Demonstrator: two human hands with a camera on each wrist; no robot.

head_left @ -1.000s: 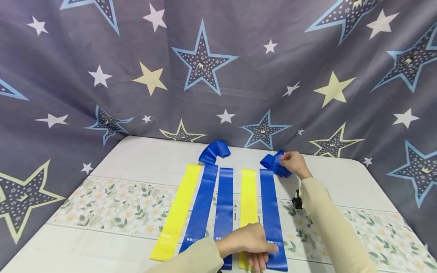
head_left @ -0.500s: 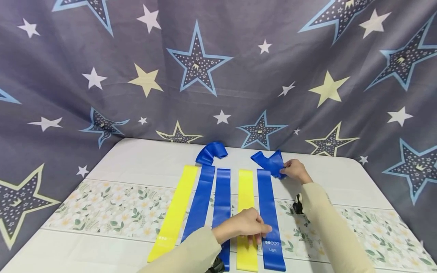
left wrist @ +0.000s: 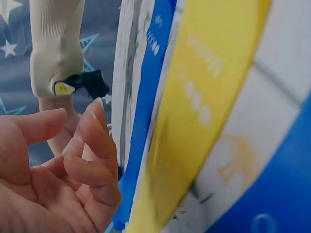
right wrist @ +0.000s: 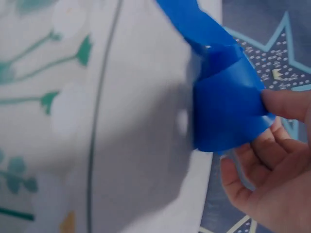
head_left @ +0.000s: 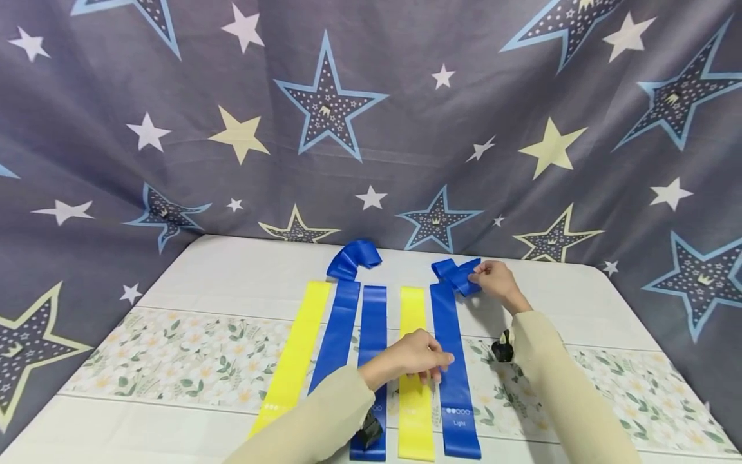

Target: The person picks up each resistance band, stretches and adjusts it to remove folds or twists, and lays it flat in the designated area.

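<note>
Head: five blue bands (head_left: pixel 458 278), two yellow (head_left: pixel 413 316)

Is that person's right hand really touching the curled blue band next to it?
Touching. The right wrist view shows the right hand with its thumb against the edge of the curled blue band.

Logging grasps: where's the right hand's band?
The folded blue band is right of centre in head view, pinched by the right hand beyond the rightmost flat strip.
</note>
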